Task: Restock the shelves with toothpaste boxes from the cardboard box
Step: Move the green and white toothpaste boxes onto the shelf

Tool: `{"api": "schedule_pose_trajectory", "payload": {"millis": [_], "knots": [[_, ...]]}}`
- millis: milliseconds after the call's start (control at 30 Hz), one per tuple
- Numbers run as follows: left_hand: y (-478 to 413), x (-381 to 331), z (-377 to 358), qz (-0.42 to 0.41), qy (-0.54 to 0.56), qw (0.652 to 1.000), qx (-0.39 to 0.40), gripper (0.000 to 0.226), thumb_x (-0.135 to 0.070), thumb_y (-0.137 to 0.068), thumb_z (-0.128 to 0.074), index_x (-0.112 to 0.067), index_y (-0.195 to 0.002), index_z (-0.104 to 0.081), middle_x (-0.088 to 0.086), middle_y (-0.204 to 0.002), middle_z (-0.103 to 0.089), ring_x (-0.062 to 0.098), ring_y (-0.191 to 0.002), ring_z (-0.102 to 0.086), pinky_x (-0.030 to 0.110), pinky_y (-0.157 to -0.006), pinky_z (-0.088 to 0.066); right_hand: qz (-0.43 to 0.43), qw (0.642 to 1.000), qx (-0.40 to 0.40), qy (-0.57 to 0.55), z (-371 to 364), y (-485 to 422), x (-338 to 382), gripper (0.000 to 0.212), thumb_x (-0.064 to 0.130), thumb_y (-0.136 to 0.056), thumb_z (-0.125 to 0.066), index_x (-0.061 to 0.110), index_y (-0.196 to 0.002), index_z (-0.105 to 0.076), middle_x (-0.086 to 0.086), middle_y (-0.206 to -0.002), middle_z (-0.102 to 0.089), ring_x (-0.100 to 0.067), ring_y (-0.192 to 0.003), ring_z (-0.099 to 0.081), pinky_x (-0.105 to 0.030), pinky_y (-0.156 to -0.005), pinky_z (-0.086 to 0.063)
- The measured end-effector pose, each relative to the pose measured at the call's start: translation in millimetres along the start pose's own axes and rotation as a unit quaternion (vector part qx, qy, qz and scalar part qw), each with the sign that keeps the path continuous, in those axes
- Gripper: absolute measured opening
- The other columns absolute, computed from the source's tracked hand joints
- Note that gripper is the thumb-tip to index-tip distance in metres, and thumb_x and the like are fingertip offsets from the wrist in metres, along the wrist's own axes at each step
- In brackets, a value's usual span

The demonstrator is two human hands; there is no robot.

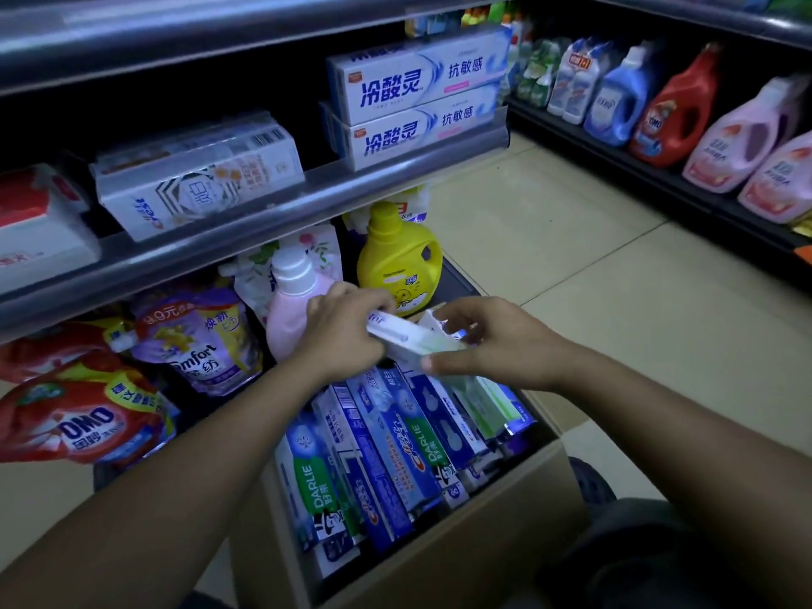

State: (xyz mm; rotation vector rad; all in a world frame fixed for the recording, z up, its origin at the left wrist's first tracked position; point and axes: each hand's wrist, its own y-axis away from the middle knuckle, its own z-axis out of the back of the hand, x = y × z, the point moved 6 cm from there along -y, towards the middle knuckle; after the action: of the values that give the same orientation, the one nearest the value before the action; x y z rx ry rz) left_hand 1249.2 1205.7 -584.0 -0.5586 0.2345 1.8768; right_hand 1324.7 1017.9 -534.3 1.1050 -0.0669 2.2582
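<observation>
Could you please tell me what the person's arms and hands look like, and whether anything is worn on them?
Both the left hand and the right hand are bare, with no gloves, and I see no rings. The forearms are uncovered too: no sleeves, watch or bracelet show as far as the frame's edge.

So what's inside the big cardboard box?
Toothpaste boxes, blue and green, packed side by side in the cardboard box. Its far end is covered by the left hand and right hand, which hold a white box. The bottom is hidden too.
</observation>
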Motion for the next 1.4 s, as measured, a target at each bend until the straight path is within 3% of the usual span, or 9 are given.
{"api": "schedule_pose_trajectory", "payload": {"millis": [133,300,400,467,700,800,933,1100,1400], "knots": [[-16.6,-18.8,24.7,0.018,0.134,0.99,-0.047,0.028,-0.024,-0.062,-0.068,-0.036,-0.085,-0.058,-0.01,-0.09,-0.064,0.025,-0.101,-0.051,0.042,-0.087,-0.047,0.014,0.987,-0.155,-0.032,28.6,0.4,-1.2,0.04,0.027,-0.069,-0.091,0.019,-0.102,-0.071,-0.001,-0.09,-0.073,-0.021,-0.081,-0.068,-0.038,-0.073,-0.055],[-37.8,-15.4,10.7,0.046,0.239,0.963,-0.112,0.061,-0.01,-0.069,-0.077,-0.026,-0.122,-0.052,0.0,-0.126,-0.058,0.027,-0.115,-0.055,0.042,-0.094,-0.051,-0.022,0.951,-0.305,-0.054,53.2,7.4,-13.8,0.024,0.025,-0.074,-0.085,0.018,-0.082,-0.064,0.007,-0.067,-0.063,-0.005,-0.057,-0.052,-0.027,-0.053,-0.042],[-43.5,6.7,-18.5,0.121,0.242,0.957,-0.106,0.045,-0.003,-0.074,-0.074,-0.026,-0.109,-0.055,-0.001,-0.121,-0.06,0.027,-0.106,-0.061,0.038,-0.086,-0.052,-0.053,0.924,-0.374,-0.06,65.4,14.5,-23.5,0.026,0.03,-0.075,-0.083,0.02,-0.079,-0.06,0.009,-0.069,-0.058,-0.003,-0.058,-0.05,-0.026,-0.052,-0.037],[-43.6,5.2,-40.8,0.057,0.159,0.985,-0.047,0.038,-0.008,-0.081,-0.073,-0.029,-0.11,-0.062,-0.004,-0.124,-0.06,0.023,-0.108,-0.062,0.029,-0.083,-0.05,-0.052,0.915,-0.39,-0.085,68.0,16.5,-25.5,0.023,0.031,-0.076,-0.083,0.021,-0.086,-0.064,0.009,-0.077,-0.066,-0.004,-0.066,-0.058,-0.026,-0.056,-0.043],[-54.3,-33.4,-101.6,-0.146,-0.213,0.945,0.201,0.082,-0.022,-0.084,-0.065,-0.044,-0.154,-0.03,-0.011,-0.17,-0.015,0.023,-0.15,-0.021,0.048,-0.113,-0.026,-0.03,0.909,-0.404,-0.093,65.6,13.0,-20.6,0.023,0.027,-0.075,-0.084,0.02,-0.087,-0.066,0.009,-0.077,-0.068,-0.006,-0.067,-0.061,-0.022,-0.057,-0.047],[-54.4,-39.8,-97.9,-0.191,-0.243,0.931,0.194,0.055,-0.037,-0.082,-0.069,-0.037,-0.134,-0.048,-0.007,-0.149,-0.047,0.023,-0.141,-0.035,0.046,-0.102,-0.029,-0.028,0.912,-0.4,-0.089,64.8,12.9,-19.7,0.024,0.027,-0.074,-0.085,0.02,-0.089,-0.067,0.009,-0.079,-0.069,-0.008,-0.071,-0.064,-0.028,-0.061,-0.05],[-43.7,-28.6,-59.8,-0.213,-0.149,0.954,0.148,0.029,-0.042,-0.083,-0.073,-0.029,-0.106,-0.059,-0.007,-0.108,-0.065,0.019,-0.117,-0.055,0.041,-0.098,-0.036,-0.016,0.907,-0.4,-0.133,67.9,13.7,-18.9,0.027,0.031,-0.071,-0.085,0.023,-0.086,-0.065,0.008,-0.08,-0.07,-0.013,-0.074,-0.066,-0.034,-0.065,-0.053],[8.8,15.0,9.3,-0.101,0.153,0.978,0.098,0.036,-0.035,-0.075,-0.089,-0.033,-0.104,-0.069,-0.011,-0.1,-0.064,0.007,-0.095,-0.061,0.033,-0.084,-0.05,0.02,0.914,-0.372,-0.161,62.4,4.8,2.5,0.03,0.035,-0.069,-0.084,0.02,-0.087,-0.066,-0.001,-0.083,-0.072,-0.031,-0.08,-0.068,-0.052,-0.074,-0.056],[132.8,76.4,152.4,0.073,0.298,0.941,-0.144,0.028,-0.036,-0.089,-0.078,-0.045,-0.112,-0.066,-0.008,-0.098,-0.07,0.0,-0.08,-0.065,0.015,-0.069,-0.051,0.148,0.904,-0.239,-0.323,30.5,-16.2,102.6,0.027,0.005,-0.073,-0.086,0.006,-0.096,-0.071,-0.012,-0.089,-0.078,-0.023,-0.076,-0.074,-0.03,-0.065,-0.06]]}}
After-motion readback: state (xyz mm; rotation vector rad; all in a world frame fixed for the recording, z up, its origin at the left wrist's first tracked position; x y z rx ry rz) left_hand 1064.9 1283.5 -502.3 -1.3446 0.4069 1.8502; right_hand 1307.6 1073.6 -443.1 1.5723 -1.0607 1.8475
